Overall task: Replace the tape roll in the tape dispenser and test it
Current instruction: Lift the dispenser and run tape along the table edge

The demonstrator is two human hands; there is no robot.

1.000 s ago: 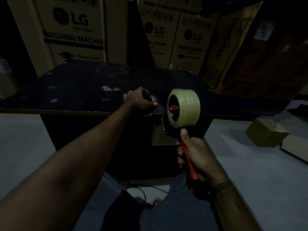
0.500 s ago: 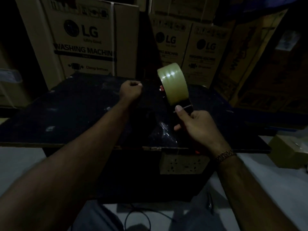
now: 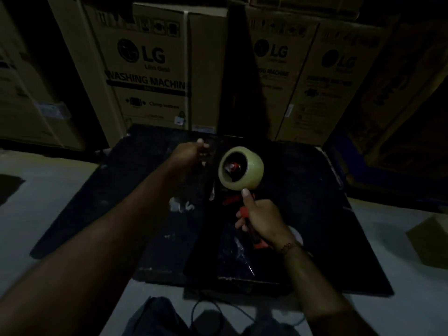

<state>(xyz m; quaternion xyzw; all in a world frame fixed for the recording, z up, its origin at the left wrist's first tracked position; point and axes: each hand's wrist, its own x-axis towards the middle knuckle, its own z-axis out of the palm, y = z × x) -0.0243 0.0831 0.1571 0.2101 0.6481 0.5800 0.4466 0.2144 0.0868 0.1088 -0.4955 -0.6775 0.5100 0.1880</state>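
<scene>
A pale clear tape roll (image 3: 252,169) sits on the red hub of a hand-held tape dispenser (image 3: 232,199) with a red handle. My right hand (image 3: 263,220) is shut on that handle, thumb up against the roll, holding the dispenser just above the black table (image 3: 315,214). My left hand (image 3: 191,152) is stretched out to the left of the roll near the table's far edge, fingers pinched together. A thin clear strip seems to run from it toward the dispenser, but the dim light makes this hard to confirm.
Large LG washing machine cartons (image 3: 148,76) stand behind the table. Crumpled clear film (image 3: 236,251) and white scraps (image 3: 179,204) lie on the tabletop. A small cardboard box (image 3: 431,238) rests on the floor at right. A cable (image 3: 206,309) loops below the table's near edge.
The view has tilted down onto the tabletop. My right hand turned the dispenser so the roll's open side faces me and moved it further over the table; my left hand reached farther back.
</scene>
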